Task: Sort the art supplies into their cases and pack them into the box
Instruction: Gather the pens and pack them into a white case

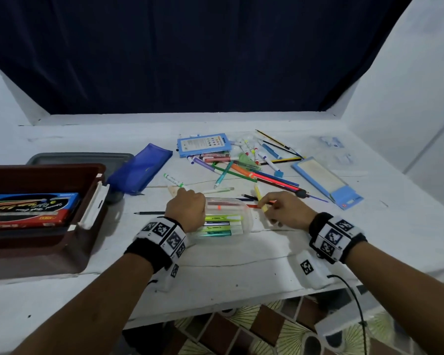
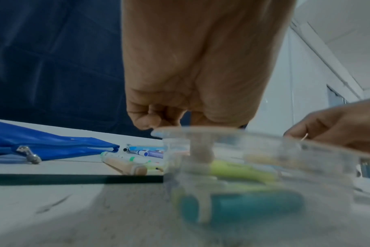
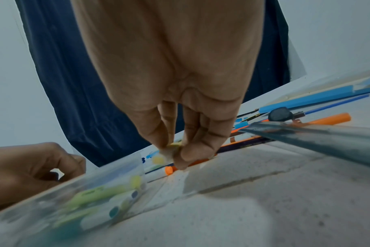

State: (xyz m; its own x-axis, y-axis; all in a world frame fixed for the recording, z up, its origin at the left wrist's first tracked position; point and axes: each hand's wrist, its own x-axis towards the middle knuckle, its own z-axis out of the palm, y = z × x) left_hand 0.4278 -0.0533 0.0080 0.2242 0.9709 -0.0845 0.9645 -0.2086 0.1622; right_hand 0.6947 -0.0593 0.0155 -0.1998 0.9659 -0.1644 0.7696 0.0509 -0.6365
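Note:
A clear plastic case (image 1: 228,221) lies on the white table (image 1: 215,272) with several highlighters inside, green, yellow and teal. My left hand (image 1: 190,204) grips the case's left end, fingers curled at its rim (image 2: 254,133). Just right of the case, my right hand (image 1: 267,204) pinches a yellow highlighter (image 1: 259,197) between thumb and fingers (image 3: 192,150), low over the table. An orange marker (image 3: 169,169) lies under those fingers. A maroon box (image 1: 92,196) at the left holds flat pencil boxes.
A heap of markers and pencils (image 1: 241,165) lies behind my hands, between two light-blue cases (image 1: 203,144) (image 1: 326,180). A blue zip pouch (image 1: 141,167) lies beside the box, a grey lid (image 1: 75,157) behind it. A black pencil (image 1: 149,213) lies left of the case.

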